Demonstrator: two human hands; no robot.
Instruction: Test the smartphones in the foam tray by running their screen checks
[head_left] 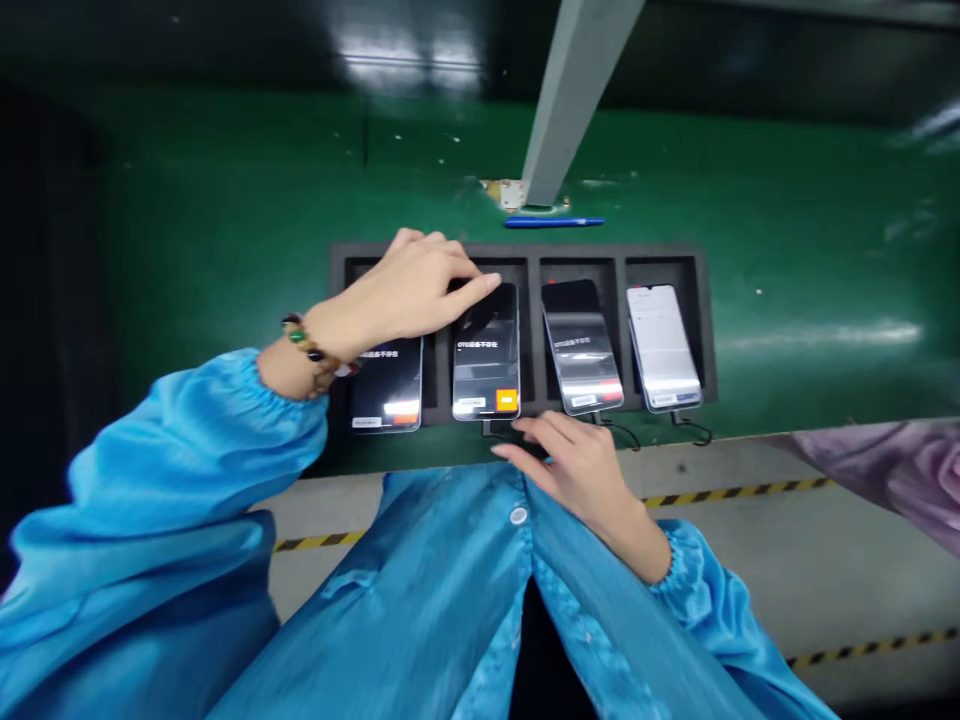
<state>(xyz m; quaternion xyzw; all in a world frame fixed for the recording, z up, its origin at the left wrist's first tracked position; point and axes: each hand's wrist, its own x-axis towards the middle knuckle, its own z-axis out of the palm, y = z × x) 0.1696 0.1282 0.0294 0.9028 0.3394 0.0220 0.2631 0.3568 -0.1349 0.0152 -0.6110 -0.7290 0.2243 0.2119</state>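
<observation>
A dark-screened phone (476, 380) lies face up in the second compartment from the left of a black tray (711, 340) on a green tabletop (810, 300), its long axis running almost straight away from the wearer's body. We see it between two hands. The left hand (416, 285), nearer in our view, arches over the far end from the left, fingers loosely curled and thumb stretched across the top of the screen; we cannot tell whether the thumb touches the glass. The right hand (574, 460) sits just off the near end, toward its right corner, thumb and forefinger slightly parted beside a black cable (489, 430) at the phone's near edge. Whether they pinch that cable, we cannot tell. From this hand, the phone lies forward and to the left.
</observation>
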